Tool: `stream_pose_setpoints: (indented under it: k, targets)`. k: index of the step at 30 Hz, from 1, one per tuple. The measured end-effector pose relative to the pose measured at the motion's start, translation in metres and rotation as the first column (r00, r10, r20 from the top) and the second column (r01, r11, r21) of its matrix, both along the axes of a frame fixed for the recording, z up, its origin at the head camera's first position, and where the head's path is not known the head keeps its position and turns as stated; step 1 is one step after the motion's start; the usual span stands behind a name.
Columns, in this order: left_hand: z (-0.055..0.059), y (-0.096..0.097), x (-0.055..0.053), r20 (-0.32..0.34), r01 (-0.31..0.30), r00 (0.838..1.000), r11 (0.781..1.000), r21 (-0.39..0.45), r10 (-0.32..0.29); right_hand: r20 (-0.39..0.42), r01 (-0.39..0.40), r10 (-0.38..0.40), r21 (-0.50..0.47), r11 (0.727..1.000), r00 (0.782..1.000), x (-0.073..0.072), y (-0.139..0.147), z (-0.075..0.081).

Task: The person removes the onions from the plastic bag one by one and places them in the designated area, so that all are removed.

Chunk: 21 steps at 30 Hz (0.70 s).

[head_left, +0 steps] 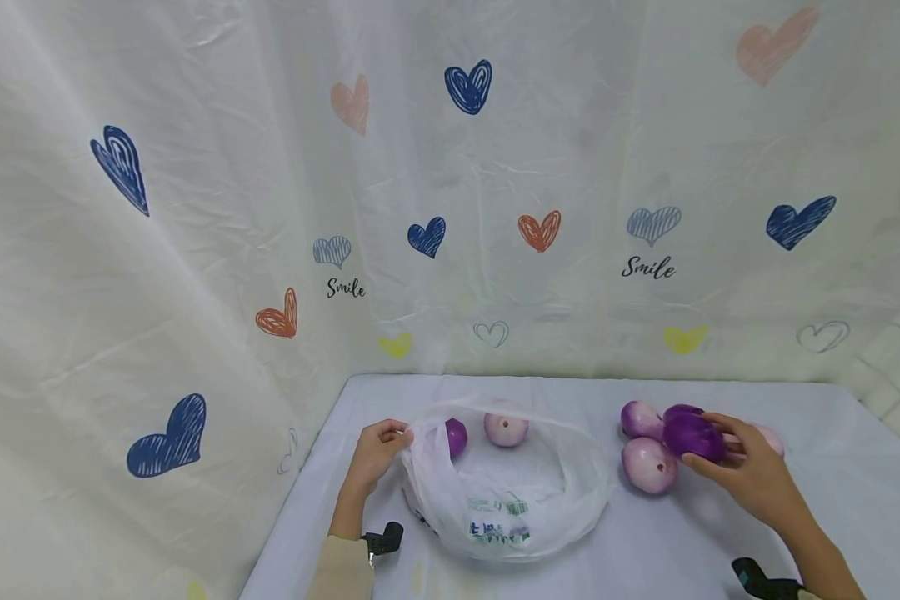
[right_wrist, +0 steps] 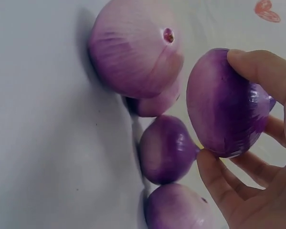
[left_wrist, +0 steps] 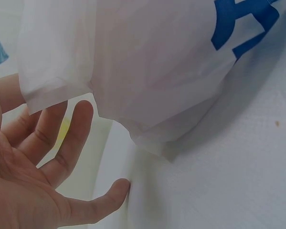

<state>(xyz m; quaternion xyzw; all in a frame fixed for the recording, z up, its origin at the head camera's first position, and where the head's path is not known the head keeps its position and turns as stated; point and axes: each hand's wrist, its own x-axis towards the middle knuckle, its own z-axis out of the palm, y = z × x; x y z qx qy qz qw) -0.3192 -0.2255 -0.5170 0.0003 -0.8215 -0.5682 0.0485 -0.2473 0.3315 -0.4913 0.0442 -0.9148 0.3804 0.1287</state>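
A white plastic bag [head_left: 487, 500] with printed lettering stands on the table, its mouth spread wide. Through its opening a dark purple onion [head_left: 456, 438] and a paler onion [head_left: 506, 428] show inside. My left hand [head_left: 378, 454] holds the left side of the bag's rim; in the left wrist view its lower fingers [left_wrist: 78, 138] are spread apart beneath the film. To the right of the bag, my right hand [head_left: 750, 471] grips a dark purple onion [right_wrist: 231, 105] between thumb and fingers, above the other onions. Its thumb lies across one side of it in the right wrist view.
Around the held onion sit several more: a large pale one [head_left: 648, 467] in front, a smaller one [head_left: 641, 419] behind it, and a purple one with a pointed tip [right_wrist: 166, 150]. The white table [head_left: 570, 387] meets a heart-printed curtain [head_left: 465, 183].
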Motion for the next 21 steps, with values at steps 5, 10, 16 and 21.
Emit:
stream_pose_setpoints:
  k: [5, 10, 16, 21]
  targets:
    - [0.001, 0.000, 0.001, 0.006, 0.000, 1.000, 1.000, -0.002, 0.000, 0.007, 0.021, -0.021, 0.032, 0.999, 1.000, -0.003, 0.006, -0.007]
    - [0.002, 0.000, 0.001, 0.006, 0.006, 1.000, 1.000, 0.013, -0.006, 0.017, 0.036, -0.037, 0.059, 0.998, 0.999, -0.005, 0.010, -0.010]
    - [0.002, 0.000, 0.001, 0.004, 0.013, 1.000, 0.999, 0.031, -0.013, 0.071, 0.037, -0.042, 0.068, 0.997, 0.997, -0.006, 0.012, -0.013]
    - [0.001, -0.001, 0.001, -0.001, 0.018, 1.000, 1.000, 0.025, -0.018, 0.075, 0.024, -0.029, 0.065, 0.998, 0.997, -0.008, 0.014, -0.017]
